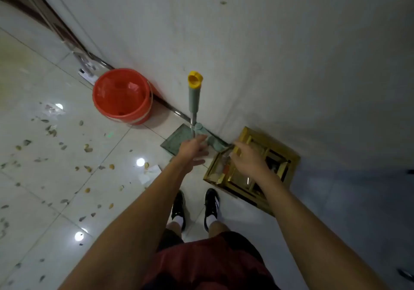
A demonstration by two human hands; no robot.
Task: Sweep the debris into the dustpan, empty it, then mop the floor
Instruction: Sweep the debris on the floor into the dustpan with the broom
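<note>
A grey-green dustpan (177, 140) stands on the tiled floor against the white wall. Its upright handle (194, 98) ends in a yellow cap. My left hand (192, 150) is stretched out just below the handle's metal shaft, fingers straight, holding nothing. My right hand (247, 157) hovers with relaxed fingers over a gold-framed box (284, 155) to the right of the dustpan. Debris (87, 148) of shells and paper scraps is scattered over the floor to the left. No broom or mop head is clearly in view.
An orange bucket (122, 95) lined with a red bag stands by the wall, left of the dustpan. A white strip (86, 75) lies behind the bucket by a dark door frame. My feet (195, 206) in black shoes stand just behind the dustpan.
</note>
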